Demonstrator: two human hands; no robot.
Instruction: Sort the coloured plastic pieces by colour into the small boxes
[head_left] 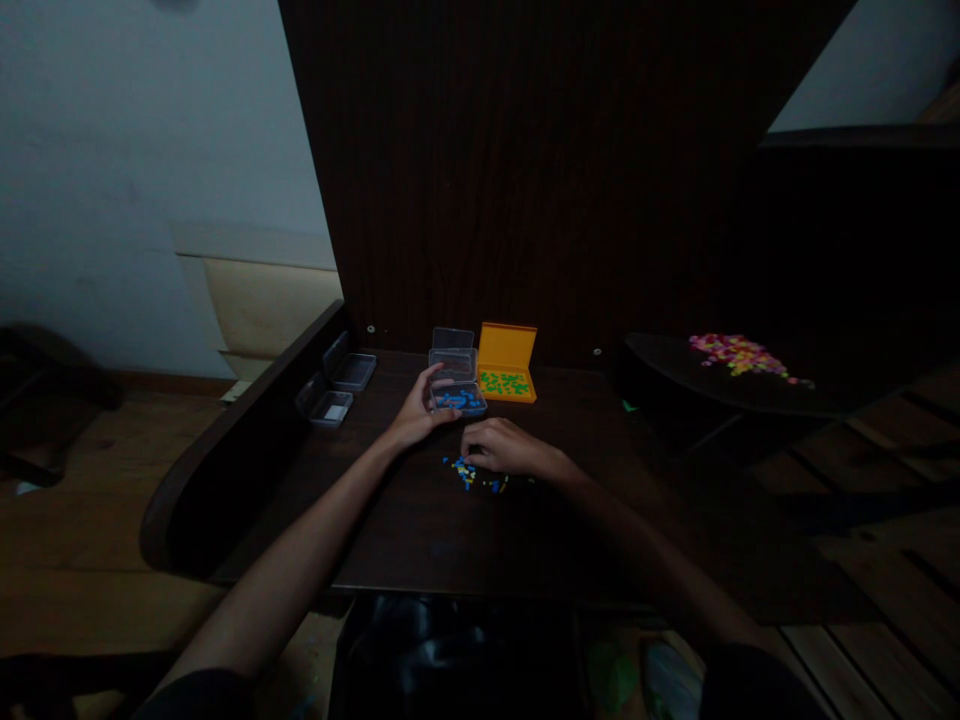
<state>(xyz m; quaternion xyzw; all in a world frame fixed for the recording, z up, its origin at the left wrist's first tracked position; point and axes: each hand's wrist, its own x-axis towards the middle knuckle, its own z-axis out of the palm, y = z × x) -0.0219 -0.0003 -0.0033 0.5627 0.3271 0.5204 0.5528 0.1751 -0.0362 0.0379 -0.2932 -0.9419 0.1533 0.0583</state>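
Observation:
My left hand (421, 410) grips the left side of a clear plastic box (484, 408), thumb along its front edge and fingers behind. Small blue pieces (459, 401) lie inside that box. My right hand (499, 446) is just in front of it, fingers curled and pinched over a loose pile of small blue and yellow pieces (465, 470) on the dark wooden table (420, 540). Whatever its fingertips hold is too small to make out. Right behind the clear box stands an open yellow box (508, 345) with green pieces (504, 384) in it.
Another open clear box (453, 352) stands behind the held one. Two more open clear boxes, one farther back (352, 371) and one nearer (331, 408), sit by the raised left side panel (247, 430). Pink and yellow pieces (739, 355) are heaped on a dark shelf (675, 365) at right.

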